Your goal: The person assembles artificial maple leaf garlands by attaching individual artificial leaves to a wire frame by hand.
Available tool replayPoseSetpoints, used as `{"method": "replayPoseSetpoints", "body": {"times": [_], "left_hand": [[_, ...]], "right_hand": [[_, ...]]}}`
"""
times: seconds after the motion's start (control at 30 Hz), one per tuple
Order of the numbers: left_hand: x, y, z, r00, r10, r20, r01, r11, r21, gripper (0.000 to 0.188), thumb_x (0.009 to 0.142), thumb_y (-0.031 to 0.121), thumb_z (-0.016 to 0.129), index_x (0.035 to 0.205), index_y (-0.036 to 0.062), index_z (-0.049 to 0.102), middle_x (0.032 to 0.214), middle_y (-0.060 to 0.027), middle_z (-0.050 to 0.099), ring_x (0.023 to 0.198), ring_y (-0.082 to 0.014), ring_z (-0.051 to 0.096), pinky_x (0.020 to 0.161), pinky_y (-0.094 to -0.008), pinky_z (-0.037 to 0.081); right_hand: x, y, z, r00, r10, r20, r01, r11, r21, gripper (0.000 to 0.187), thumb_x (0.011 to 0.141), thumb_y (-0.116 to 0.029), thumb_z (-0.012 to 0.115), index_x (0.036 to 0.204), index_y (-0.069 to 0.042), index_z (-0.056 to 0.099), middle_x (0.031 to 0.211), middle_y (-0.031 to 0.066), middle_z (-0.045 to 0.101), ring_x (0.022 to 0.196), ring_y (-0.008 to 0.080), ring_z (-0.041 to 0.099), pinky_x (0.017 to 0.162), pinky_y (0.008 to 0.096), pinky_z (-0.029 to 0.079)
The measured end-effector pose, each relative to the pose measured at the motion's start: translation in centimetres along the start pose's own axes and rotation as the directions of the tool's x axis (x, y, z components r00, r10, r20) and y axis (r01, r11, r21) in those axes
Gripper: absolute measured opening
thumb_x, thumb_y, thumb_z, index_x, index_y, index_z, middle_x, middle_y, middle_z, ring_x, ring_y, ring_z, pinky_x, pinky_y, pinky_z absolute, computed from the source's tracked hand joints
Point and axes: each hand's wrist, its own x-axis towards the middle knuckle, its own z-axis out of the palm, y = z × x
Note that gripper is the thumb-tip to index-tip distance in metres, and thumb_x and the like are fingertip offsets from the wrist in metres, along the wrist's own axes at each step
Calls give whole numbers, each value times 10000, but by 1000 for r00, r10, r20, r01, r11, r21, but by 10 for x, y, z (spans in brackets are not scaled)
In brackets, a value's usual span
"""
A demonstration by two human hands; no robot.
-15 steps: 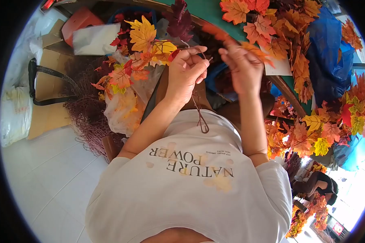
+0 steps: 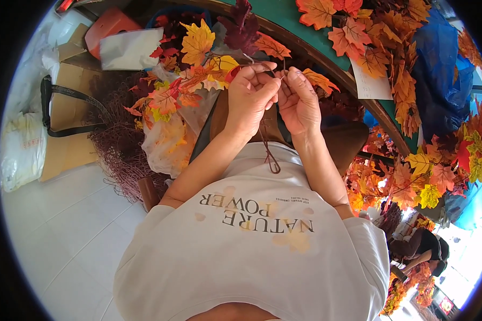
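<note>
My left hand [image 2: 251,99] is closed, its thumb and fingers pinching the brown stem of an artificial leaf garland. From below that hand hangs the brown stem's looped end [image 2: 273,165], over my lap. Yellow, red and dark purple maple leaves [image 2: 197,44] spread from it on the far left side. My right hand [image 2: 301,101] touches close beside the left, thumb and fingertips pinched on the thin stem of a leaf sprig. Orange leaves [image 2: 273,46] stand beyond the fingertips, and another orange leaf [image 2: 321,81] pokes out past the right hand. The fingers hide where the stems meet.
A green table [image 2: 284,21] curves along the far side, bearing orange leaf garlands [image 2: 399,69] and a white paper [image 2: 370,80]. To the left are a tangle of brown stems [image 2: 118,123], a cardboard box [image 2: 69,117] and a red stool [image 2: 110,27]. Another person [image 2: 428,246] sits at lower right.
My right hand has come left and nearer to me, bringing the orange leaf sprig up against the stem in my left hand. The left hand has barely moved.
</note>
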Motion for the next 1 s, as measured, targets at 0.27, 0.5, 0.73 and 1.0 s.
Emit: {"method": "replayPoseSetpoints", "body": {"times": [0.27,0.5,0.73,1.0], "left_hand": [[0,0,1,1000,-12,6,12,1000,23,260,803,-32,613,1047,-9,525,709,-23,579,561,-67,516,470,-184,362],[0,-2,2,1000,11,11,-12,998,57,258,808,-31,602,1055,-16,529,724,-6,545,565,-54,491,455,-176,341],[-1,-2,0,1000,5,18,-6,998,62,262,804,-32,606,1056,-18,534,723,-4,547,570,-53,497,461,-172,346],[1,-7,-3,995,65,81,-71,995,70,268,808,-21,618,1060,-13,531,743,-11,565,577,-58,506,485,-172,367]], "right_hand": [[-1,1,-2,1000,-18,25,18,1000,-10,130,843,-35,606,970,-14,589,919,101,645,866,176,638,769,277,545],[-1,2,-5,1000,-10,3,10,1000,25,136,843,-31,603,976,-14,584,922,105,645,869,176,638,765,274,543],[-2,4,-6,998,-45,39,46,999,-21,120,845,-21,597,964,-7,587,924,113,642,868,172,633,780,274,539],[-7,8,-6,992,-115,58,119,989,-82,97,857,6,572,953,-3,580,917,82,626,847,163,621,777,281,536]]}}
